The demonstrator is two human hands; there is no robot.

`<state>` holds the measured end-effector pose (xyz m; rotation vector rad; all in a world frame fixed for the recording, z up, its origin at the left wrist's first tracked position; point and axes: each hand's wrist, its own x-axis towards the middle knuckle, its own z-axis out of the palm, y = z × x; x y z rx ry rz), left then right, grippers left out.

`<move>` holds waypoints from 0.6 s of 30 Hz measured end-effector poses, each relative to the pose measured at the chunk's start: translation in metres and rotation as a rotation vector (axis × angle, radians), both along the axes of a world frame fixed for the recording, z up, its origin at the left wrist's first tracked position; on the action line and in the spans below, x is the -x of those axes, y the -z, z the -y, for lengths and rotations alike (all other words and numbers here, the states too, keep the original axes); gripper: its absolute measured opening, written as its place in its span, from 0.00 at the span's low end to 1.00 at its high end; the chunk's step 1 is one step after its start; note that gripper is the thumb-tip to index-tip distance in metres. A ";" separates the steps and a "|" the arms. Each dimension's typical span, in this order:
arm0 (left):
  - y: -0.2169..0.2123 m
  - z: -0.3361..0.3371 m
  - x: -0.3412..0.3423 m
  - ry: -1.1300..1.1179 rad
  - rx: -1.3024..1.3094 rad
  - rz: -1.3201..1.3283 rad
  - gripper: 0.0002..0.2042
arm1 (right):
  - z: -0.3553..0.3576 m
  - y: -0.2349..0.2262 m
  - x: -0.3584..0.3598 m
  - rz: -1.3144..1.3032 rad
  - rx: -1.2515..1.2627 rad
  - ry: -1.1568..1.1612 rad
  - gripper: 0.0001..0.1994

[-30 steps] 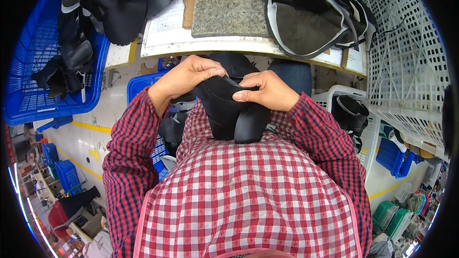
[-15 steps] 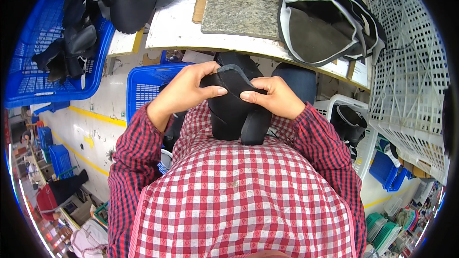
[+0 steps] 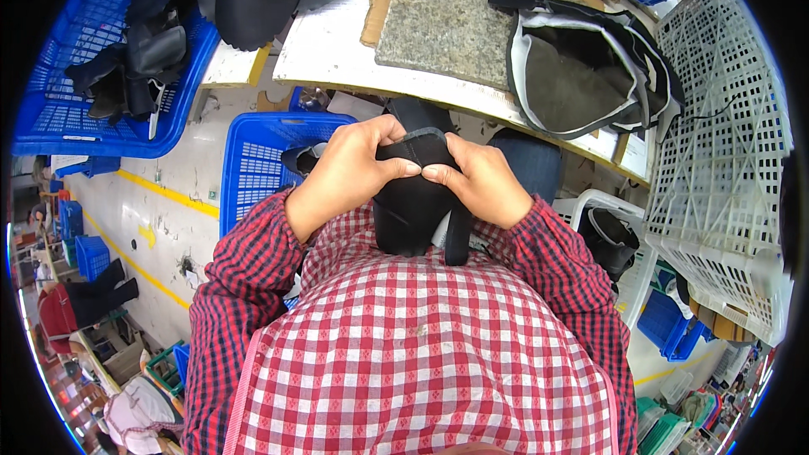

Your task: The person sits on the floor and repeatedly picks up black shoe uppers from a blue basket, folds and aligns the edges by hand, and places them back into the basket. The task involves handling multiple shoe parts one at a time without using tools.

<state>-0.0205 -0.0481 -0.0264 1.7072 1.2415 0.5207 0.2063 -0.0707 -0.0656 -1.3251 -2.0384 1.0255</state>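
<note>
Over my lap is a black boot upper (image 3: 409, 212) with a stitched, grey-trimmed top edge. My left hand (image 3: 352, 162) is closed on that edge at its left, fingers behind and thumb in front. At the right of the same edge, my right hand (image 3: 487, 179) pinches the material in the same way. The two thumb tips almost meet at the middle. A narrow black flap hangs at the lower right of the upper, with a pale patch beside it. My fingertips behind the edge are hidden.
Ahead, a white worktable (image 3: 324, 55) carries a speckled slab (image 3: 455, 21) and more black uppers with pale lining (image 3: 581, 76). A blue crate (image 3: 164, 139) of black pieces stands far left, another blue crate (image 3: 253, 173) under the table. White crates (image 3: 716, 202) rise at right.
My hands have come closer together along the top edge, which now bends into a tighter arch. The flap below has turned edge-on. The view has shifted slightly.
</note>
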 end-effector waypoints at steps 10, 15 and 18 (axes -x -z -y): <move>0.017 -0.019 0.011 0.137 0.175 0.281 0.07 | 0.001 -0.014 -0.003 0.003 0.033 -0.082 0.17; 0.025 -0.034 0.011 0.197 0.325 0.314 0.07 | -0.002 -0.008 -0.006 -0.014 0.079 -0.096 0.19; 0.029 -0.034 0.011 0.233 0.330 0.357 0.09 | -0.003 -0.002 -0.008 0.009 0.118 -0.099 0.19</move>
